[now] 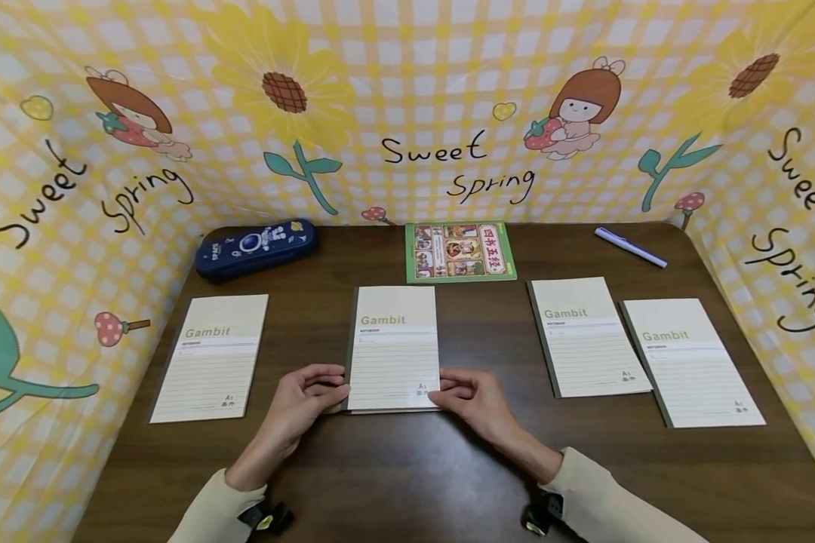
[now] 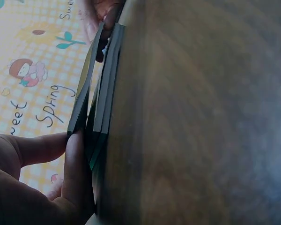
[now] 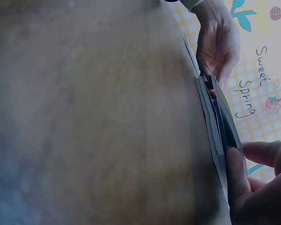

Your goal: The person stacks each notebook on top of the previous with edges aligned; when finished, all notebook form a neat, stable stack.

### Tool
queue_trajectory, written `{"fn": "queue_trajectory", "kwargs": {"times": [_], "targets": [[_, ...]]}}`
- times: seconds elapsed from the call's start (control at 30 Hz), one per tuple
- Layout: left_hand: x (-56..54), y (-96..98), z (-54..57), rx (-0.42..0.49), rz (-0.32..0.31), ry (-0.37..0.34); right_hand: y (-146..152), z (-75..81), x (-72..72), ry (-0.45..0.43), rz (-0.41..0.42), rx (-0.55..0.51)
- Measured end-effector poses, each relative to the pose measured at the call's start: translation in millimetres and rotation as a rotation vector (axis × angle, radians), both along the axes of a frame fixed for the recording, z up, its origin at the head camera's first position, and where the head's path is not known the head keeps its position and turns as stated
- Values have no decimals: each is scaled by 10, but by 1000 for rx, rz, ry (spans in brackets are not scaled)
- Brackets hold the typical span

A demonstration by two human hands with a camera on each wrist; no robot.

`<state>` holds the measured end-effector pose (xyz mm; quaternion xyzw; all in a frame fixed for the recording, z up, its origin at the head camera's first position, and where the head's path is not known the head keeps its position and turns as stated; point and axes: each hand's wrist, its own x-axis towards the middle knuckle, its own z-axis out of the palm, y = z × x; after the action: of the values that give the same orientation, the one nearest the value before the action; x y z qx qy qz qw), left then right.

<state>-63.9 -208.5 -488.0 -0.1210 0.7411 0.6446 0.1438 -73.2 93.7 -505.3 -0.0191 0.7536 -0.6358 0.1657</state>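
My left hand (image 1: 306,400) and right hand (image 1: 475,403) pinch the two sides of a cream "Gambit" notebook (image 1: 394,358) near its lower corners. In the left wrist view this notebook (image 2: 85,86) stands a little above two more stacked notebooks (image 2: 107,84), with a gap between. The right wrist view shows the same gap, with the held notebook (image 3: 229,119) raised over the lower ones (image 3: 210,117). Thumb and fingers of each hand lie on opposite faces of the raised notebook. From the head, the lower notebooks are almost fully hidden.
One matching notebook (image 1: 210,358) lies at the left. Two others, a nearer-centre notebook (image 1: 587,339) and a far-right notebook (image 1: 693,366), lie side by side. Along the back are a blue pencil case (image 1: 256,249), a green-edged book (image 1: 460,251) and a pen (image 1: 630,247). Patterned cloth walls surround the table.
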Motion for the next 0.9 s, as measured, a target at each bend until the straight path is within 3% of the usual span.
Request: {"fn": "queue_trajectory", "kwargs": {"times": [0.27, 0.53, 0.9], "targets": [[15, 42, 9, -80, -23, 23, 46, -1, 10, 62, -13, 40], [20, 53, 40, -106, -28, 27, 49, 11, 24, 100, 1, 40], [34, 60, 94, -176, -63, 48, 36, 16, 9, 135, 1, 120]]}}
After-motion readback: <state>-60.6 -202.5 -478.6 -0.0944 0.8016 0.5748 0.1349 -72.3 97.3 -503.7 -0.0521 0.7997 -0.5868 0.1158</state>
